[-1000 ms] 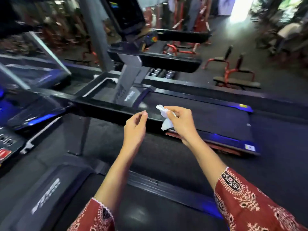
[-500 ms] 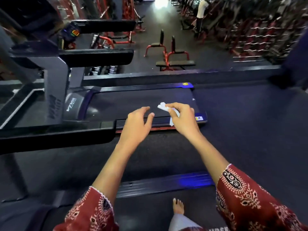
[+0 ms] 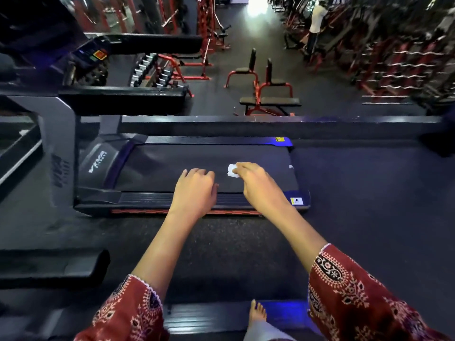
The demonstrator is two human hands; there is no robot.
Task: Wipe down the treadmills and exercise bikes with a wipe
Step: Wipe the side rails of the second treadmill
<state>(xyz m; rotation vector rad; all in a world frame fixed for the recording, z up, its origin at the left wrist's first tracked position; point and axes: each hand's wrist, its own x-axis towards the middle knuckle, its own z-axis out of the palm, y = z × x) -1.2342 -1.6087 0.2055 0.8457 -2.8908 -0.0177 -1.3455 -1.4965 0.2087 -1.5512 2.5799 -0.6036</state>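
The treadmill belt [image 3: 172, 166] seems the step in hand: our right hand [image 3: 258, 185] pinches the crumpled white wipe [image 3: 232, 171] at its fingertips over the belt, while our left hand [image 3: 194, 190] hangs just beside it at nine o'clock, fingers loosely curled on nothing. Next we need to press the wipe flat and sweep; the side rail [image 3: 147, 198] bounds us at six o'clock, the belt's end at three, with open belt toward the motor cover [image 3: 98, 163] at nine

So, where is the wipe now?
In the head view the wipe is just right of centre, pinched by the right hand over the treadmill belt; the left hand is to its left.
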